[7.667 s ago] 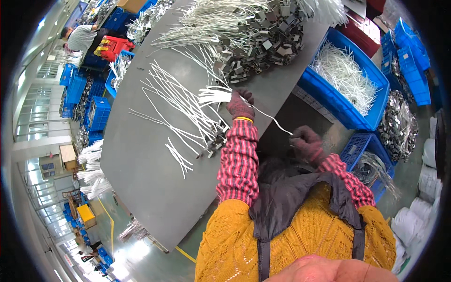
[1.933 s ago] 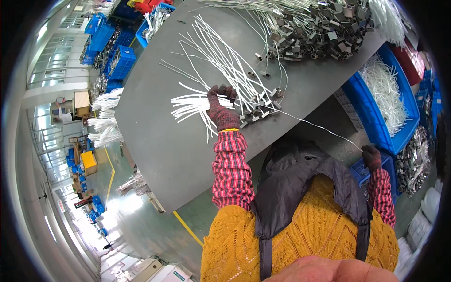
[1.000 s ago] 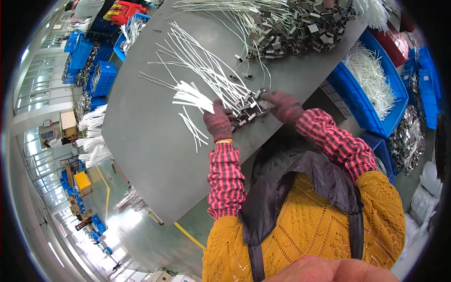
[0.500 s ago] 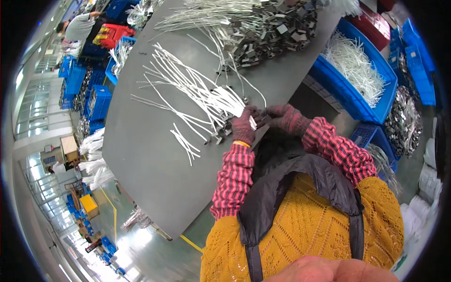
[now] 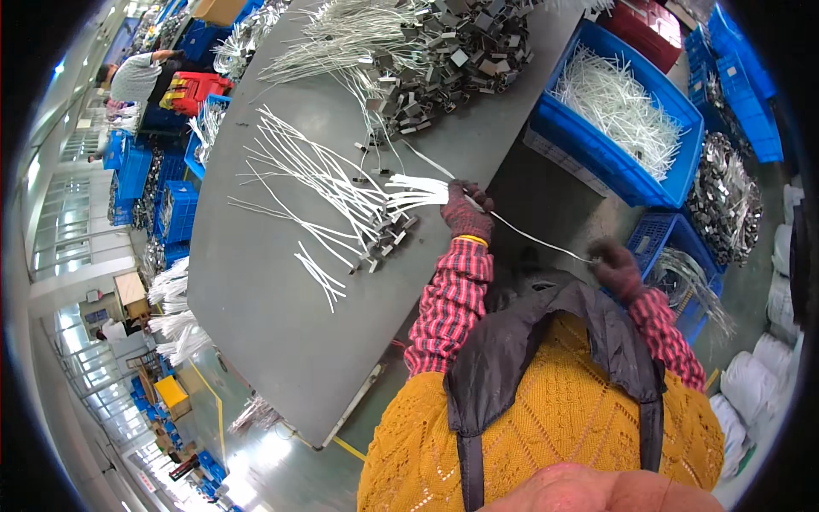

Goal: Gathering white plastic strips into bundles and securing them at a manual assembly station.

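Several white strands (image 5: 418, 192) jut leftward from the gloved left hand (image 5: 467, 209), its fingers curled around them; one white wire (image 5: 539, 242) stretches from there to the gloved right hand (image 5: 616, 270), whose bunched fingers pinch its end. Left of the left fingers, clip-ended wires (image 5: 345, 194) lie on the grey table (image 5: 273, 358); ahead of the right fingers sits a blue crate (image 5: 573, 136).

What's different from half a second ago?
The right hand, then close against the left hand, has moved away to the right and toward the body, with a thin white wire now stretched between them. The left hand still grips the white tube bundle. The heap of metal clips and the loose white strands stayed put.
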A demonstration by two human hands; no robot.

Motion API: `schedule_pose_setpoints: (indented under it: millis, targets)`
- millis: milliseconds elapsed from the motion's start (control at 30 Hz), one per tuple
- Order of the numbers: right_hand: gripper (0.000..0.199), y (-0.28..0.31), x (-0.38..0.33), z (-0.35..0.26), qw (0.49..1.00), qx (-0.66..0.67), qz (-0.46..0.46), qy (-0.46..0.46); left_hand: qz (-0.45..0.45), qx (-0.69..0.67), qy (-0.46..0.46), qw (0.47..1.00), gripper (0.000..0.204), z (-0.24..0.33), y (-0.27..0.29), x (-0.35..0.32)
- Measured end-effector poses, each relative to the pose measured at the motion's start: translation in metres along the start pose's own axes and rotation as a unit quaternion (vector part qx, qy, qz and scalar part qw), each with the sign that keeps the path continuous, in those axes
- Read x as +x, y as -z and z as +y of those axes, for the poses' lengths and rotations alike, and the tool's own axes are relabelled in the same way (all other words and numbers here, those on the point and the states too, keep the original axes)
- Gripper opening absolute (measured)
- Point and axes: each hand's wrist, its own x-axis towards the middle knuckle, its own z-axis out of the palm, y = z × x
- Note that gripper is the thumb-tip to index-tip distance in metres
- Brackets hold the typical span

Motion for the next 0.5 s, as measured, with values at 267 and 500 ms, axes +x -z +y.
schedule_pose_setpoints:
  millis: [267, 500]
  targets:
    - [0.028, 0.169, -0.115, 0.137, 0.951, -0.112, 0.131, -0.255, -0.105, -0.037, -0.047, 0.993, 0.031, 0.017, 0.011, -0.012]
    - [0.028, 0.209, -0.128, 0.203, 0.969, -0.092, 0.16, -0.166, -0.056, 0.052, -0.125, 0.989, 0.039, 0.061, -0.005, -0.019]
